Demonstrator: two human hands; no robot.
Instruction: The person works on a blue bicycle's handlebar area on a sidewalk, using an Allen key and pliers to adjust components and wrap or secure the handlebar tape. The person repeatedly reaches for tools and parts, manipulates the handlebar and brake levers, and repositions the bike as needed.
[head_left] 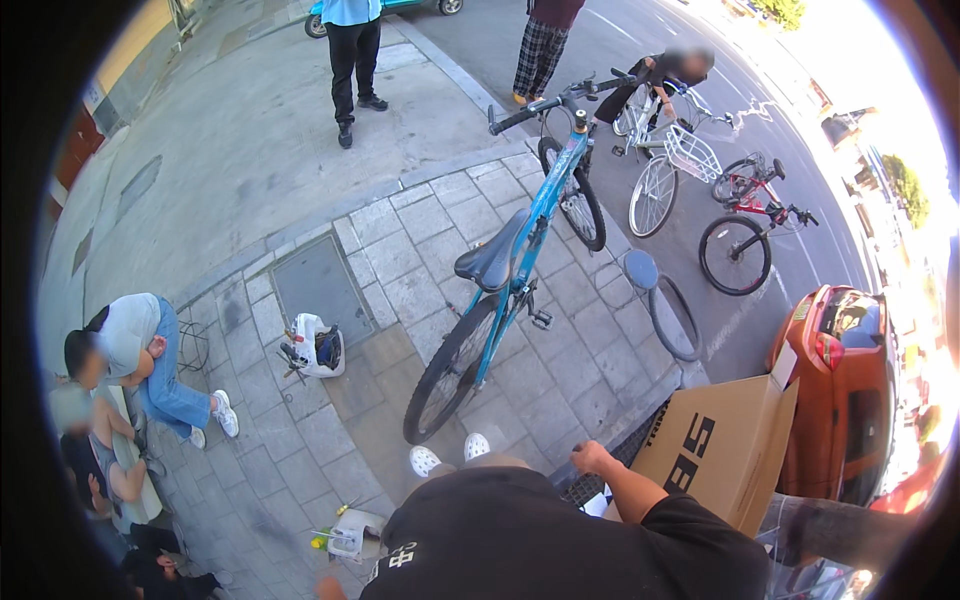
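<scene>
My right hand (594, 457) is raised at my right side, beside a big brown cardboard box (690, 440). Its fingers are curled, and what they hold, if anything, is too small to make out. Only a bit of my left hand (330, 588) shows at the lower edge, its fingers hidden; nearest to it is a cut-open white plastic container (356, 535) with a yellow item and thin tools. In front of my white shoes (424, 460) a blue bicycle (536, 215) stands upright, rear wheel toward me, touched by neither hand.
A white tub of tools (320, 345) stands left of the bicycle. People sit at the left; others stand beyond. A person bends over a white bicycle (655, 190) with a basket. A red bicycle (745, 235), a loose tyre (676, 330), a round stool (641, 268) and an orange car (840, 400) are at the right.
</scene>
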